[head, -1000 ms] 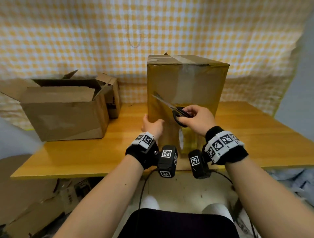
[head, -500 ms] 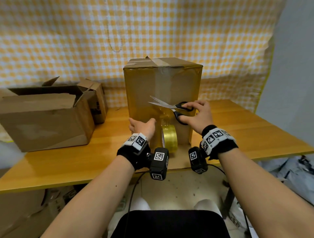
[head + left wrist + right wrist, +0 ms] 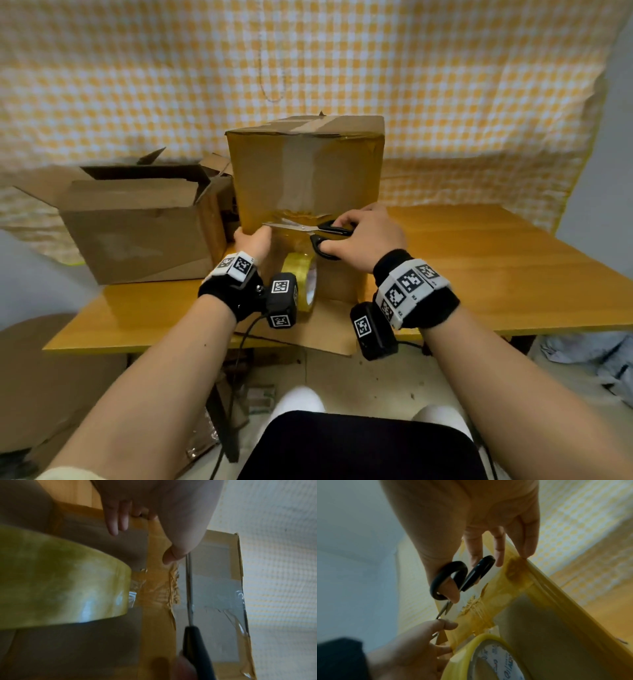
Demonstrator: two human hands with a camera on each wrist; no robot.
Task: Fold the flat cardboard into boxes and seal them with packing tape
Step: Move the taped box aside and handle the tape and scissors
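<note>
The tall brown cardboard box [image 3: 305, 192] stands upright at the middle of the wooden table [image 3: 496, 274], its top flaps closed under a strip of tape and a band of yellowish packing tape [image 3: 157, 591] run down its near face. At the box's 6 o'clock the yellow roll of packing tape [image 3: 301, 281] hangs from that band, not yet cut free. Black-handled scissors [image 3: 308, 228] lie level across the band just above the roll, blades almost together and tips pointing to 9 o'clock. The right hand [image 3: 363, 236] grips them at 3 o'clock, thumb through one loop and fingers curled at the other. The left hand [image 3: 253, 240], at 9 o'clock, presses against the box's near left edge, its fingertips [image 3: 448, 625] pinching the tape beside the blade tips.

My reading: this box is folded and nearly sealed; what remains is finishing the snip and smoothing the loose end down. At 9 o'clock of the tall box sits a lower brown carton with open flaps [image 3: 144, 222], so more sealing seems to be left. A yellow-and-white checked cloth [image 3: 445, 102] hangs behind at 12 o'clock.
</note>
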